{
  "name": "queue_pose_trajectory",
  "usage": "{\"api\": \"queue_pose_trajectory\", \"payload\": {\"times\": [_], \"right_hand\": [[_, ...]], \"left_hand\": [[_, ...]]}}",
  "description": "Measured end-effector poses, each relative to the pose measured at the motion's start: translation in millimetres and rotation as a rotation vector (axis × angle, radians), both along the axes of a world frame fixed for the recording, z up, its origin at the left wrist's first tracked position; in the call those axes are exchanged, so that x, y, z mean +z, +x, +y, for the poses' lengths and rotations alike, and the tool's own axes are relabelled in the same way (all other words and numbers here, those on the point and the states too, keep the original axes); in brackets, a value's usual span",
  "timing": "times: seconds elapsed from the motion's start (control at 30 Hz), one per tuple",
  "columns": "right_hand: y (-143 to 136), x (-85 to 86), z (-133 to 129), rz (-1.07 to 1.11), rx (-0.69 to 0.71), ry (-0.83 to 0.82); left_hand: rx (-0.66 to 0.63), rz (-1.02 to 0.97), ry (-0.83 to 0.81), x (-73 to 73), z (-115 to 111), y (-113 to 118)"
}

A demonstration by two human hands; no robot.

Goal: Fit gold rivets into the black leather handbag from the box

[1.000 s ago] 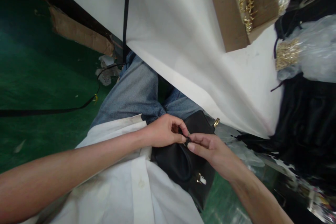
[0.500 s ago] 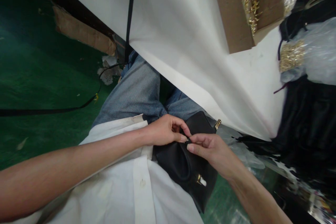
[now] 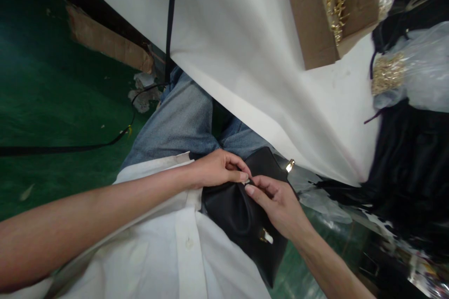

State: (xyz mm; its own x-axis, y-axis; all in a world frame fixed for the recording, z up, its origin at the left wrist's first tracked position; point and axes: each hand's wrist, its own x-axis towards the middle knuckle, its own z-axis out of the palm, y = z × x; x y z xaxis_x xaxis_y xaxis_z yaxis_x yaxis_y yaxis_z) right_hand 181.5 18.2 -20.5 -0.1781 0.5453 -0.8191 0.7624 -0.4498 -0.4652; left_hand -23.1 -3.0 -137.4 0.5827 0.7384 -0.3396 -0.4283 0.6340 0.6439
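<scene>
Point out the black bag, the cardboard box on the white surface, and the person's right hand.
Black bag (image 3: pixel 241 212): head view, on its puckered panel.
Cardboard box (image 3: pixel 308 16): head view, on its brown left side.
Right hand (image 3: pixel 280 203): head view, on the middle, behind the thumb.

You've got 2 hands on 1 black bag, 2 gold fittings showing on it, plus 1 open cardboard box.

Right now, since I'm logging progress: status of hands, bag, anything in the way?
Left hand and right hand pinching at black bag. Bag on lap. Cardboard box on white table, apart from both hands.
</scene>
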Motion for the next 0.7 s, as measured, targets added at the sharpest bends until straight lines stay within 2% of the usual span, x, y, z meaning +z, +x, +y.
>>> {"api": "queue_pose_trajectory", "payload": {"times": [0.13,0.3,0.43,0.57,0.7], "right_hand": [[0,0.5,3,0.02,0.008,-0.013],[2,4.0,10,0.098,-0.127,-0.162],[6,3.0,12,0.118,-0.165,-0.224],[8,0.6,16,0.143,-0.135,-0.199],[4,0.3,20,0.132,-0.096,-0.155]], "left_hand": [[0.021,0.046,0.032,1.7,0,0],[0.079,0.136,0.067,10.1,0,3],[0.113,0.239,0.099,18.6,-1,6],[0.059,0.294,0.136,24.9,2,3],[-0.029,0.328,0.095,34.9,1,0]]}}
